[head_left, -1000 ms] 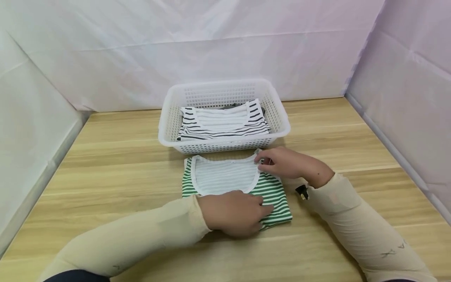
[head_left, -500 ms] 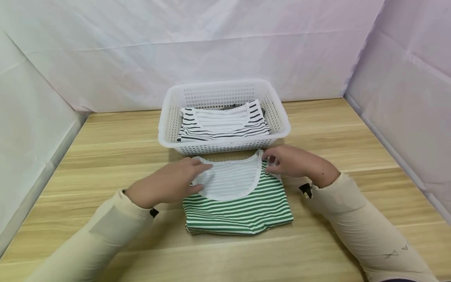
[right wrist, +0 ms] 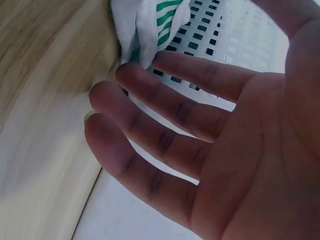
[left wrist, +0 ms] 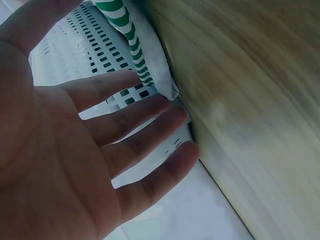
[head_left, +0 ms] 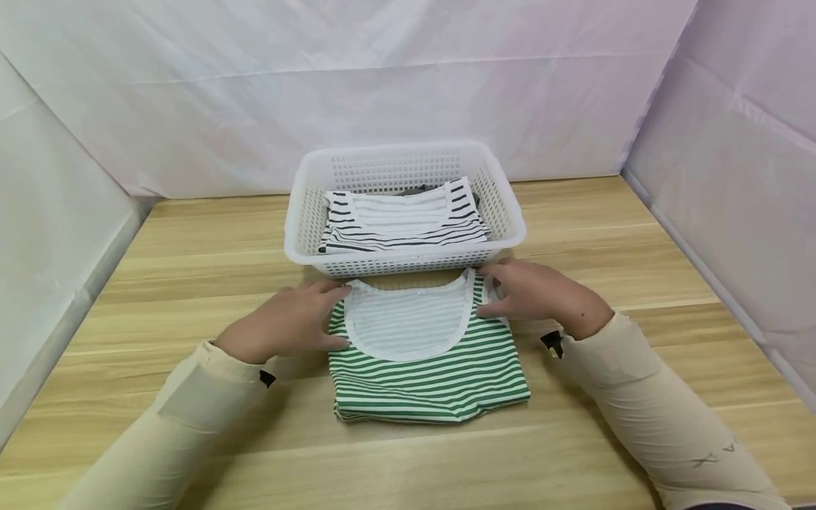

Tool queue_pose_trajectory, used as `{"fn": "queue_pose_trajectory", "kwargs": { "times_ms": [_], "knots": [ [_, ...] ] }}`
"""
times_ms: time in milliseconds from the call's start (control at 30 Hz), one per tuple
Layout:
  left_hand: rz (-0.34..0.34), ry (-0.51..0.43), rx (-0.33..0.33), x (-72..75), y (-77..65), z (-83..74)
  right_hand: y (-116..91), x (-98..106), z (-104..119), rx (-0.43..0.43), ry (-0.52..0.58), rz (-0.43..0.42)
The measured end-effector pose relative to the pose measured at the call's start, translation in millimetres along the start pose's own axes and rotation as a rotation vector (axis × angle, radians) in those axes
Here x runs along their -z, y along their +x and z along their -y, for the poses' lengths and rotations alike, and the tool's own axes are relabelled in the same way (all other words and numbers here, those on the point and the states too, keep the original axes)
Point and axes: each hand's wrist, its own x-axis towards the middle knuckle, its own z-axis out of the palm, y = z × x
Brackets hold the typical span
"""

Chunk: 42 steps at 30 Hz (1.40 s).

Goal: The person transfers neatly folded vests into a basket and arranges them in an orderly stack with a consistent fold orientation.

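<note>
A green-and-white striped shirt [head_left: 427, 386] lies folded flat on the table, its wide white neckline facing up and away from me. My left hand [head_left: 283, 322] is at its left shoulder, thumb and fingers spread apart. On the opposite side, my right hand [head_left: 542, 294] has its fingertips at the right shoulder edge. In the left wrist view, the fingers reach past the shirt's white-trimmed edge [left wrist: 139, 50] with the palm uncurled. The right wrist view has the fingertips right under the shirt's corner [right wrist: 165, 25], fingers only slightly bent.
Just beyond the shirt stands a white perforated plastic basket [head_left: 408, 267]. Inside it is a folded black-and-white striped shirt [head_left: 344, 237], with some dark cloth [head_left: 417, 190] behind. White sheeting [head_left: 408, 99] hangs at the back and both sides of the wooden table [head_left: 395, 467].
My left hand has left the shirt's lower front, swung left and up, and settled at the left shoulder. My right hand has shifted slightly right along the right shoulder.
</note>
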Motion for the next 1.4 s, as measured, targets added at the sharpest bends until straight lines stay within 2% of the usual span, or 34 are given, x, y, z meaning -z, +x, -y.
{"fn": "queue_pose_trajectory", "kwargs": {
  "times_ms": [367, 567, 767, 1033, 1167, 1300, 1400],
  "knots": [
    [0.008, -0.029, 0.025, -5.4, 0.5, 0.6, -1, -6, 1, 0.076, -0.073, -0.029],
    [-0.015, -0.027, 0.029, -9.3, 1.5, 3.7, -2, -8, 5, 0.008, -0.097, 0.006],
    [-0.048, -0.035, 0.017, -10.4, 3.5, 5.3, -1, -10, 7, -0.038, -0.106, 0.0],
    [-0.05, -0.136, -0.041, -12.1, 7.0, 4.6, -2, -13, 10, -0.007, -0.099, 0.025],
    [-0.035, -0.19, -0.04, -11.9, 5.8, 3.5, -1, -13, 11, 0.004, -0.078, 0.042],
    [-0.019, -0.193, 0.021, -6.9, -0.7, 3.7, 0, -12, 11, 0.002, -0.08, 0.05],
    [0.026, -0.199, 0.07, 0.3, -6.5, 1.3, 0, -12, 11, -0.002, -0.078, 0.054]
  ]
}}
